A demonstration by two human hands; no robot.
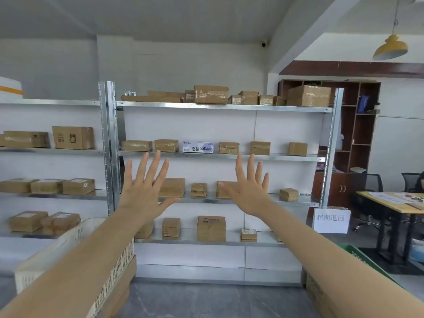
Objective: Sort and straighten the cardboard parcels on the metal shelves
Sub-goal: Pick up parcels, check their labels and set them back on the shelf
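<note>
left rack (50, 151): over at 9 o'clock, brown parcels (73, 137) on every level. The lowest pair (60, 222) lean into each other, so I'd say that bit wants squaring up.
crate (57, 249): white slotted one at 7 o'clock, sat on a carton, with my left forearm crossing it.
left hand (144, 189): up in front of the centre rack, roughly 8 o'clock from mid-view. Fingers are fanned out straight, palm away from me, nothing in it.
centre rack (224, 108): dead ahead. The top shelf at 12 o'clock is a jumble, with a mixed-size heap (211, 94) piled and butted together. The three shelves under it carry parcels in spaced rows, mostly square to the edge.
progress: my guess is early days. The lower rows look near enough done. The top shelf and the left rack's bottom level look like what's left.
white box (198, 147): second shelf, just above centre, the only non-brown one. It reads "Deeyeo" upside down with Chinese characters beside it.
right hand (250, 191): 4 o'clock from centre, same story, spread wide and flat, holding nothing. It overlaps a third-shelf parcel in view, and I can't tell if it touches.
sign (331, 221): white sheet at 4 o'clock by the rack's right post, reads "超期退回".
tabletop (387, 203): yellow, at 3 o'clock, with papers on it too small to read.
</note>
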